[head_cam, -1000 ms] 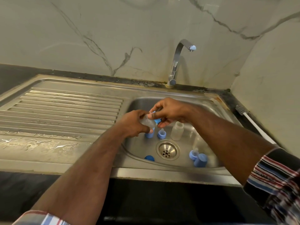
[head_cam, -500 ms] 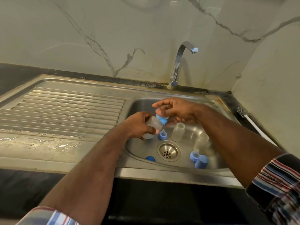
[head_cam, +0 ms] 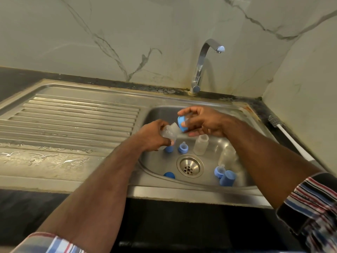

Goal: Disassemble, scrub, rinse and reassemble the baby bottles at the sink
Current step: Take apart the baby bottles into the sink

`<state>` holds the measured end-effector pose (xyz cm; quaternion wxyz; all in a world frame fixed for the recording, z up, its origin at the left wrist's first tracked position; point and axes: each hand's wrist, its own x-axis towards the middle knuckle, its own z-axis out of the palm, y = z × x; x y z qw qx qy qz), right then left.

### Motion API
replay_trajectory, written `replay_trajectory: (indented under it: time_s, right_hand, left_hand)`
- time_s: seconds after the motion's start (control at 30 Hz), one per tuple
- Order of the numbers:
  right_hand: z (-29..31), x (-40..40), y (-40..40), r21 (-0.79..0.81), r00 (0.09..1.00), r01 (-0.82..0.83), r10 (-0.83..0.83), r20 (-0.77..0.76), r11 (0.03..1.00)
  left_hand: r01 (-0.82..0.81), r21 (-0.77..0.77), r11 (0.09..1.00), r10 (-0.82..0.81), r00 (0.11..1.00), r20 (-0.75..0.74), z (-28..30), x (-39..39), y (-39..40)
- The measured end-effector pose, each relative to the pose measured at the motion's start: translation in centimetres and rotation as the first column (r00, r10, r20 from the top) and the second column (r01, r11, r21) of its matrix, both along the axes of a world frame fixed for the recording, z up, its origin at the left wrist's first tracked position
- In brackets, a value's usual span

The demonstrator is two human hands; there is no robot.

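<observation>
In the sink basin (head_cam: 242, 181), blue caps and clear bottles lie around the drain (head_cam: 190, 166), and above them the left hand (head_cam: 155, 136) grips a clear baby bottle (head_cam: 169, 132) while the right hand (head_cam: 204, 123) fingers pinch its blue collar (head_cam: 181, 123), just off the neck, below the faucet (head_cam: 202, 64).

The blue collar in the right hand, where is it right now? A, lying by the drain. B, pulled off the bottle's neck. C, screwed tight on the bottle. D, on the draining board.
B: the right hand holds the blue collar just clear of the bare threaded neck of the bottle that the left hand holds.
</observation>
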<state>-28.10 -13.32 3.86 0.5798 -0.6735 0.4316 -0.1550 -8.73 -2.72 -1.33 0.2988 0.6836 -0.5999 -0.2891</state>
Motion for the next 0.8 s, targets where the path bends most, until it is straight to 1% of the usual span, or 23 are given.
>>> replay_trajectory:
  time_s: [0.03, 0.07, 0.1, 0.17, 0.2, 0.27, 0.4, 0.47, 0.53, 0.8]
  right_hand:
    - [0.0, -0.3, -0.2, -0.009, 0.998, 0.056, -0.056, -0.002, 0.998]
    - [-0.3, -0.6, -0.4, -0.033, 0.995, 0.086, -0.088, -0.043, 0.996]
    - [-0.7, -0.9, -0.5, -0.074, 0.989, 0.075, -0.084, -0.125, 0.994]
    - [-2.3, -1.1, -0.5, -0.143, 0.936, -0.072, 0.018, -0.351, 0.987]
    - [-3.3, -0.9, -0.2, -0.141, 0.887, -0.164, 0.083, -0.454, 0.976]
    - [-5.3, -0.2, 0.6, -0.091, 0.775, -0.293, 0.181, -0.606, 0.952]
    - [-8.7, 1.3, 1.8, -0.003, 0.536, -0.451, 0.269, -0.8, 0.892]
    - [-10.0, 1.9, 2.0, 0.062, 0.422, -0.507, 0.31, -0.852, 0.86]
    - [-10.8, 2.3, 2.1, 0.103, 0.356, -0.536, 0.335, -0.873, 0.838]
    - [-13.0, 2.7, 1.7, 0.179, 0.281, -0.535, 0.374, -0.884, 0.826]
  left_hand:
    - [-0.025, -0.02, 0.999, 0.025, 1.0, -0.004, 0.0, 0.1, 0.0]
    - [-0.044, -0.04, 0.998, 0.044, 0.999, 0.001, 0.0, 0.1, -0.1]
    - [-0.053, -0.052, 0.997, 0.053, 0.999, 0.009, 0.0, 0.1, -0.2]
    - [-0.055, -0.057, 0.997, 0.056, 0.998, 0.014, 0.0, -0.1, -0.2]
    - [-0.051, -0.053, 0.997, 0.052, 0.999, 0.015, -0.1, -0.2, -0.3]
    - [-0.042, -0.044, 0.998, 0.042, 0.999, 0.019, -0.2, -0.2, -0.3]
    - [-0.024, -0.025, 0.999, 0.025, 0.999, 0.045, -0.3, 0.0, -0.3]
    - [-0.017, -0.014, 1.0, 0.018, 0.998, 0.061, -0.5, 0.0, -0.4]
    - [-0.015, -0.004, 1.0, 0.015, 0.997, 0.072, -0.6, 0.1, -0.4]
    - [0.01, 0.029, 1.0, -0.013, 0.993, 0.12, -0.5, 0.0, -0.4]
